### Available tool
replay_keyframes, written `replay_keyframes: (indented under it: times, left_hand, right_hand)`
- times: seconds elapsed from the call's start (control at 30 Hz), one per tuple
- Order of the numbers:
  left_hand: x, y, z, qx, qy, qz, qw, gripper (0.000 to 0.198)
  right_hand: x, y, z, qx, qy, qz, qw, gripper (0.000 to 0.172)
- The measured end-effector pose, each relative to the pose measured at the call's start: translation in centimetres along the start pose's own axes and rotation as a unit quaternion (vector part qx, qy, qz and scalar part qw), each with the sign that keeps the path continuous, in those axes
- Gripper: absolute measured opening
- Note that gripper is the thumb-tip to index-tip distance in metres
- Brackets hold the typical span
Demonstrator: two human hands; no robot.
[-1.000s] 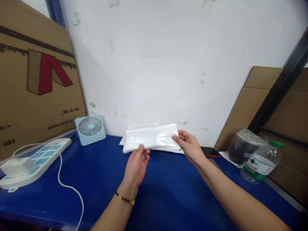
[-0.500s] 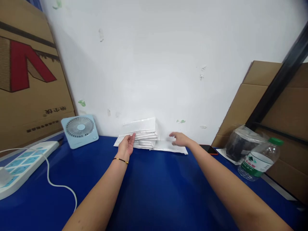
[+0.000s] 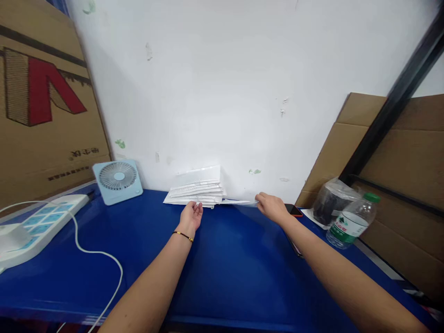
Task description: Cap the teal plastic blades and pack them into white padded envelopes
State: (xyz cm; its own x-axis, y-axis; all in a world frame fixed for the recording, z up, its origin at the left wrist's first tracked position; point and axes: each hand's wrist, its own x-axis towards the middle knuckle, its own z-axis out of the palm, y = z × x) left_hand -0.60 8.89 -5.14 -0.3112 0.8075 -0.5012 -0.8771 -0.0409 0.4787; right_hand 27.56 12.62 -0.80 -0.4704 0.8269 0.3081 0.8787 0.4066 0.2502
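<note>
A fanned stack of flat white envelopes (image 3: 198, 185), probably padded mailers, leans against the wall at the back of the blue table. At the stack's lower front edge is my left hand (image 3: 190, 216), palm turned up. Its fingers are loosely bent and apart, and nothing shows in them. My right hand (image 3: 272, 208) pinches the right end of a longer white envelope (image 3: 237, 202). That envelope extends from beneath the stack, its left part hidden, and its gripped end is lifted slightly off the table.
Left are a light blue fan (image 3: 118, 181), a white power strip (image 3: 45, 224) with a cable, and a large carton (image 3: 41, 152). Right are a phone (image 3: 293, 210), a dark plastic-wrapped item (image 3: 328, 203), a green-capped bottle (image 3: 350, 224) and cardboard (image 3: 333, 143). Another thin object (image 3: 294, 245) lies under my right forearm.
My right hand has closed on the long envelope's right end and raised it. My left hand has slid lower on the stack, to its bottom edge. The camera view has shifted slightly.
</note>
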Motion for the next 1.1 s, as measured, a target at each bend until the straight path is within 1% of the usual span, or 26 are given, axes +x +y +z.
replay_keyframes:
  times: [0.07, 0.13, 0.17, 0.2, 0.23, 0.27, 0.33, 0.37, 0.4, 0.47, 0.5, 0.53, 0.57, 0.6, 0.63, 0.67, 0.7, 0.73, 0.77, 0.8, 0.83, 0.87, 0.9, 0.93, 1.0, 1.1]
  left_hand:
    - [-2.1, -2.0, -0.2, 0.018, 0.007, -0.04, 0.999, 0.009]
    - [-4.9, -4.6, -0.4, 0.032, -0.014, -0.088, 0.996, 0.013]
    - [-6.5, -5.9, -0.5, 0.037, -0.028, -0.112, 0.993, 0.022]
    - [-8.0, -7.2, -0.6, 0.04, -0.05, -0.146, 0.987, 0.035]
    - [-9.5, -8.4, -0.6, 0.039, -0.085, -0.21, 0.973, 0.054]
    - [-10.7, -9.3, -0.7, 0.031, -0.128, -0.259, 0.957, 0.071]
    - [-12.4, -10.4, -0.6, -0.003, -0.187, -0.293, 0.938, 0.09]
    - [-12.8, -10.6, -0.6, -0.028, -0.208, -0.287, 0.935, 0.092]
    - [-12.9, -10.5, -0.6, -0.053, -0.218, -0.27, 0.936, 0.089]
    - [-12.6, -10.0, -0.5, -0.095, -0.199, -0.222, 0.95, 0.071]
    - [-12.4, -9.6, -0.5, -0.109, -0.176, -0.192, 0.959, 0.06]
    - [-12.2, -9.2, -0.4, -0.12, -0.151, -0.156, 0.969, 0.05]
    - [-12.2, -8.8, -0.2, -0.127, -0.128, -0.115, 0.977, 0.042]
    - [-12.2, -8.6, 0.0, -0.131, -0.114, -0.07, 0.982, 0.036]
    - [-12.5, -8.4, 0.2, -0.133, -0.115, -0.018, 0.984, 0.033]
    - [-12.9, -8.3, 0.5, -0.131, -0.126, 0.039, 0.983, 0.032]
    - [-13.3, -8.2, 0.8, -0.12, -0.146, 0.098, 0.977, 0.034]
    - [-13.9, -8.2, 1.2, -0.099, -0.173, 0.151, 0.968, 0.038]
    - [-14.5, -8.2, 1.5, -0.07, -0.204, 0.197, 0.956, 0.043]
    - [-15.0, -8.1, 1.8, -0.035, -0.237, 0.232, 0.943, 0.048]
    - [-15.5, -8.1, 2.1, 0.001, -0.264, 0.257, 0.93, 0.052]
    - [-15.8, -8.1, 2.3, 0.035, -0.286, 0.275, 0.917, 0.055]
    - [-16.0, -8.0, 2.5, 0.061, -0.302, 0.292, 0.906, 0.057]
    - [-16.2, -7.9, 2.6, 0.078, -0.31, 0.309, 0.896, 0.058]
    - [-16.2, -7.7, 2.7, 0.1, -0.319, 0.34, 0.879, 0.058]
    - [-16.3, -7.4, 2.9, 0.13, -0.324, 0.367, 0.862, 0.055]
  right_hand:
    - [-1.0, 0.2, -1.8, 0.024, 0.087, 0.008, 0.996, 0.024]
    - [-1.8, 0.3, -3.6, 0.084, 0.166, -0.003, 0.983, 0.026]
    - [-2.2, 0.3, -4.6, 0.118, 0.201, -0.016, 0.972, 0.027]
    - [-2.6, 0.1, -5.4, 0.151, 0.232, -0.032, 0.96, 0.028]
    - [-3.1, -0.1, -6.2, 0.18, 0.256, -0.048, 0.949, 0.029]
    - [-3.7, -0.4, -7.0, 0.204, 0.272, -0.065, 0.938, 0.03]
    - [-5.4, -1.3, -8.2, 0.242, 0.281, -0.107, 0.923, 0.03]
    - [-6.5, -1.8, -8.7, 0.259, 0.273, -0.133, 0.917, 0.03]
    - [-7.7, -2.3, -9.0, 0.278, 0.258, -0.159, 0.911, 0.031]
    - [-10.1, -3.3, -9.3, 0.325, 0.214, -0.195, 0.9, 0.033]
    - [-11.2, -3.8, -9.0, 0.355, 0.196, -0.194, 0.893, 0.033]
    - [-12.0, -4.3, -8.5, 0.395, 0.188, -0.173, 0.883, 0.031]
    - [-12.6, -4.8, -7.8, 0.444, 0.196, -0.129, 0.865, 0.028]
    - [-13.0, -5.4, -6.8, 0.503, 0.22, -0.058, 0.834, 0.026]
    - [-13.0, -6.0, -5.6, 0.573, 0.267, 0.048, 0.773, 0.027]
    - [-12.9, -6.6, -4.4, 0.648, 0.318, 0.161, 0.673, 0.031]
    - [-12.5, -7.2, -3.1, 0.722, 0.328, 0.253, 0.554, 0.033]
    - [-12.0, -7.7, -2.0, 0.795, 0.274, 0.308, 0.445, 0.038]
    - [-11.5, -8.2, -1.1, 0.851, 0.189, 0.335, 0.358, 0.041]
    - [-10.9, -8.7, -0.3, 0.888, 0.125, 0.338, 0.284, 0.043]
    - [-10.3, -9.1, 0.3, 0.911, 0.085, 0.332, 0.228, 0.043]
    - [-9.8, -9.5, 0.7, 0.925, 0.059, 0.324, 0.188, 0.042]
    - [-9.5, -9.9, 0.9, 0.933, 0.047, 0.319, 0.158, 0.041]
    - [-9.2, -10.2, 1.1, 0.937, 0.041, 0.318, 0.136, 0.04]
    - [-8.9, -10.9, 1.5, 0.939, 0.025, 0.325, 0.108, 0.039]
    - [-8.9, -12.3, 2.2, 0.94, -0.01, 0.331, 0.078, 0.037]
